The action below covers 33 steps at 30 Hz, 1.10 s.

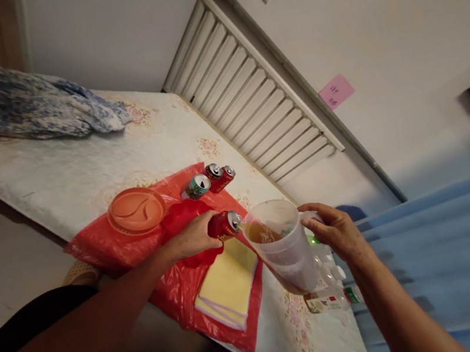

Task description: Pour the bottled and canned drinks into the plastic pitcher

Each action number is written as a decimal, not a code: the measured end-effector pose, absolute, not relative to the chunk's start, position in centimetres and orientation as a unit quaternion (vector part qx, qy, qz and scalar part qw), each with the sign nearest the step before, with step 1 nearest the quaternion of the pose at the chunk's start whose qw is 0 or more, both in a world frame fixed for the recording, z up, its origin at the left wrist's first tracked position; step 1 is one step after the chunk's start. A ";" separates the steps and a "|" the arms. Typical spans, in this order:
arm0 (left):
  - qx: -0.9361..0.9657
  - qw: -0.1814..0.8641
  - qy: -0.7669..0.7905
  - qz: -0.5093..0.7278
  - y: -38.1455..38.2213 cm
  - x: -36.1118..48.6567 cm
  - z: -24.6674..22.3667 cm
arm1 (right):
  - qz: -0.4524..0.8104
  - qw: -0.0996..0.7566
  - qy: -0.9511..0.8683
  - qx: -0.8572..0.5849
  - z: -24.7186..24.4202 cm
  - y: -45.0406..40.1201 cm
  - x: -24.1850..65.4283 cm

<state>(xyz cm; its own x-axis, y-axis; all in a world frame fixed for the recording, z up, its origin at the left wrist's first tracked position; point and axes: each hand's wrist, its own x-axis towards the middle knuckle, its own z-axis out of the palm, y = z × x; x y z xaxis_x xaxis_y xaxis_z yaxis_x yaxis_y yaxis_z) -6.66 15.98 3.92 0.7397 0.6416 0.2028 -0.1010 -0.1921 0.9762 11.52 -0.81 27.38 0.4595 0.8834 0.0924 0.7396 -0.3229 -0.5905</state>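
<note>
My left hand (pixel 195 236) is wrapped round a red drink can (pixel 223 226), tipped so that its opening meets the rim of a translucent plastic pitcher (pixel 285 251). Liquid runs from the can into the pitcher, where amber liquid (pixel 262 233) with some foam shows. My right hand (pixel 332 226) grips the pitcher's handle (pixel 310 216) and holds it tilted toward the can. Under the left hand lies a red scalloped dish (pixel 178 213), partly hidden. A folded yellow cloth (pixel 228 281) rests below the can on a red plastic sheet (pixel 171 293).
An orange lid (pixel 137 209) sits at the sheet's left. Behind the dish stand a green-and-silver can (pixel 194 187), a red can (pixel 223 179) and a dark-topped can (pixel 213 172). Plastic bottles (pixel 326 300) are right of the pitcher. A radiator (pixel 248 90) borders the table (pixel 60 174).
</note>
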 end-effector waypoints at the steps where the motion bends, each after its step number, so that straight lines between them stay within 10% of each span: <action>1: 0.709 0.607 0.189 0.306 16.0 -6.7 3.9 | 0.126 0.289 -0.504 -0.804 27.4 -0.8 11.6; 33: 0.717 0.600 0.199 0.295 15.9 -6.7 4.1 | 0.142 0.282 -0.496 -0.809 27.3 -0.9 11.7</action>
<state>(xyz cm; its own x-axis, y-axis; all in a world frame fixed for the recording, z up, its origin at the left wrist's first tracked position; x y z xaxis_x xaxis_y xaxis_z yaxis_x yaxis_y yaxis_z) -6.71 15.87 4.14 0.7463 0.6397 0.1841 -0.0681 -0.2016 0.9771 11.70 -0.88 27.28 0.4681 0.8823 0.0499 0.7216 -0.3490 -0.5979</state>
